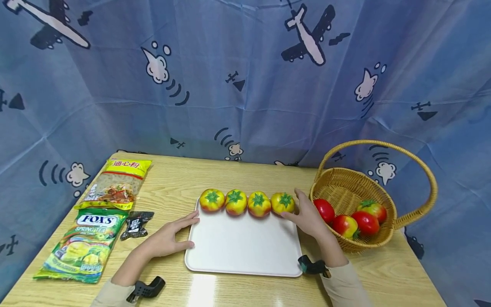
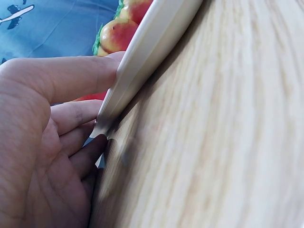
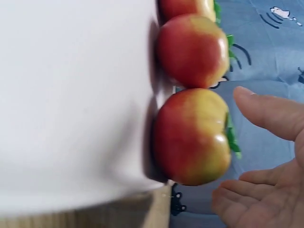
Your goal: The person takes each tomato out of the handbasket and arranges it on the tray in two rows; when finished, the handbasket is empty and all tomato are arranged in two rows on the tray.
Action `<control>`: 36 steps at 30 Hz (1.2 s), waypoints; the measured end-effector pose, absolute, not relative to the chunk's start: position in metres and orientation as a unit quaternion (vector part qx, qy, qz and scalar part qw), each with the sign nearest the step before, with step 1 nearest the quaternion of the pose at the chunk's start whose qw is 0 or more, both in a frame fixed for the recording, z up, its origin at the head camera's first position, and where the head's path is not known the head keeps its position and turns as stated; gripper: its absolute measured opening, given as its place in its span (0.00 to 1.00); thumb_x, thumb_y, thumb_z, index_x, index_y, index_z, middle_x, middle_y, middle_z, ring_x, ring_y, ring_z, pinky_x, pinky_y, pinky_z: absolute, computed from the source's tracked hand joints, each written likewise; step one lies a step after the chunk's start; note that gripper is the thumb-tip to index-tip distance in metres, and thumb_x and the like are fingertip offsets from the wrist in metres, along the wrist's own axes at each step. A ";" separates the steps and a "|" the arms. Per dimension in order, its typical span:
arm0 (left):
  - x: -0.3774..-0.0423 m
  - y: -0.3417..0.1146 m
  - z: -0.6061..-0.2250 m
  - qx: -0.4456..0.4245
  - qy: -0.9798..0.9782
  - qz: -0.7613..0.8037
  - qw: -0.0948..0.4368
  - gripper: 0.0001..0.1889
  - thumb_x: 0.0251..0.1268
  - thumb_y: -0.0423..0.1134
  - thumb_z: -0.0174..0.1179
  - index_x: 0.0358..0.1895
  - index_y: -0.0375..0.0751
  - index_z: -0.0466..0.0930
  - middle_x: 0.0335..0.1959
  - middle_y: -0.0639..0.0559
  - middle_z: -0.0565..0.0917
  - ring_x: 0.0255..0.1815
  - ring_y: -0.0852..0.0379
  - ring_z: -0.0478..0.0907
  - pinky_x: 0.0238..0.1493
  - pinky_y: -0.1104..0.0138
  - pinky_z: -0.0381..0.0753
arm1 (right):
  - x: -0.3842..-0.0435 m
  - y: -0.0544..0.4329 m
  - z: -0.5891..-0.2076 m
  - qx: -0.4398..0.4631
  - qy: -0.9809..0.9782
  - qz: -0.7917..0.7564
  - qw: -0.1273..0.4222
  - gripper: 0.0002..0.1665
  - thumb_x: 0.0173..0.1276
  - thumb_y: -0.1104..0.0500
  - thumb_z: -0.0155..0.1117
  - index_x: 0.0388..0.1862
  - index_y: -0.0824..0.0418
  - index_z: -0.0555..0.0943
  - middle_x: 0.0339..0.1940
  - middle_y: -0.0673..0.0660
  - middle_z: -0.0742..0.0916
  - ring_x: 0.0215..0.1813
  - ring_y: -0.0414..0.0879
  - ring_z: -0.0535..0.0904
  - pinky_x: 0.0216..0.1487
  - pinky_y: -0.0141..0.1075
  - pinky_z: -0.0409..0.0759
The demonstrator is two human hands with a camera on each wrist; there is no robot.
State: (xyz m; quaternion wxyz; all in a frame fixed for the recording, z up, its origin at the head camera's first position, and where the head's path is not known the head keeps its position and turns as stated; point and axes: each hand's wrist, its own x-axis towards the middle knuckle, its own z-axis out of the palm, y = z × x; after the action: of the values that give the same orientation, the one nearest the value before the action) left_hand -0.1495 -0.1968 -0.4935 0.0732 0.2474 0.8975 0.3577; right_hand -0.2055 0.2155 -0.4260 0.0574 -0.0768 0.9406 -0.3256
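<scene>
A white tray (image 1: 245, 243) lies on the table, with several yellow-red fruits (image 1: 258, 204) lined up along its far edge, green leafy tops showing. My left hand (image 1: 166, 238) is at the tray's left side, thumb and fingers spread along the rim; in the left wrist view its fingertips (image 2: 111, 59) touch that rim. At the right end of the row, my right hand (image 1: 308, 215) spreads around the last fruit (image 1: 282, 202). The right wrist view shows that fruit (image 3: 192, 137) between the thumb and the other fingers, with a gap beside the thumb.
Right of the tray stands a wicker basket (image 1: 387, 204) with a tall handle, holding several red and yellow-red fruits (image 1: 366, 222). On the left lie a yellow-topped pasta bag (image 1: 116, 183), a green FOX'S candy bag (image 1: 82, 245) and a small black packet (image 1: 137, 224). A blue curtain (image 1: 207, 85) hangs behind.
</scene>
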 end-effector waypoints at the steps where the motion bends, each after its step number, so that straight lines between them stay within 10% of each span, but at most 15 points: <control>1: -0.150 -0.197 -0.493 0.247 0.897 0.359 0.074 0.37 0.60 0.55 0.61 0.70 0.42 0.65 0.75 0.48 0.58 0.73 0.42 0.57 0.68 0.46 0.61 | -0.204 0.216 -0.423 -0.078 0.939 -0.330 0.057 0.55 0.61 0.51 0.68 0.75 0.70 0.47 0.74 0.71 0.58 0.72 0.68 0.56 0.68 0.61 0.61; 36: -0.151 -0.198 -0.496 0.255 0.896 0.357 0.068 0.37 0.61 0.56 0.60 0.70 0.42 0.64 0.75 0.48 0.58 0.73 0.42 0.57 0.68 0.46 0.62 | -0.212 0.330 -0.330 -0.062 0.962 -0.259 0.064 0.57 0.64 0.39 0.61 0.72 0.76 0.48 0.68 0.79 0.62 0.67 0.75 0.58 0.62 0.67 0.60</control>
State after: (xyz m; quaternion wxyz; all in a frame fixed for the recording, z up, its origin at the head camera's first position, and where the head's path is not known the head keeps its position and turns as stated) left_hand -0.1508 -0.1979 -0.4956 0.0681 0.2547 0.8962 0.3568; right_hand -0.2121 0.3303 -0.3298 0.0641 -0.0625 0.9618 -0.2586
